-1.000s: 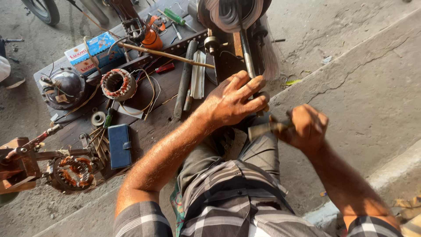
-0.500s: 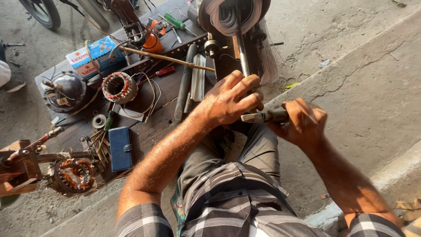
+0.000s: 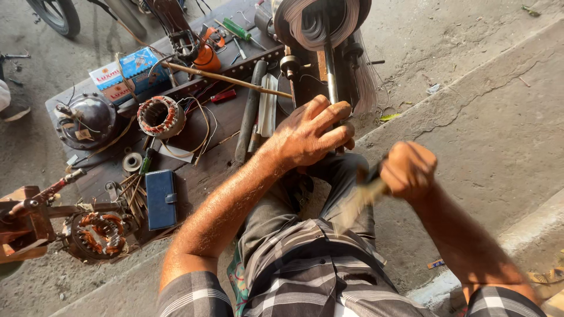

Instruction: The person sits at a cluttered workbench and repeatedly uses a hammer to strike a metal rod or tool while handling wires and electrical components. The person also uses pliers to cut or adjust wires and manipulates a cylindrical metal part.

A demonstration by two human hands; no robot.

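— What steadies the winding frame (image 3: 322, 23) at the table's (image 3: 235, 117) edge?
— My left hand (image 3: 311, 138), closed round its metal post (image 3: 332, 76).
— And the right hand (image 3: 408, 170)?
— Fisted tight on a blurred tool (image 3: 361, 196); I work it gently, beside my knee.

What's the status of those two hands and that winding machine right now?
Left hand gripping the upright metal bar of the coil winding machine. Right hand shut on a blurred handle. Nothing between them.
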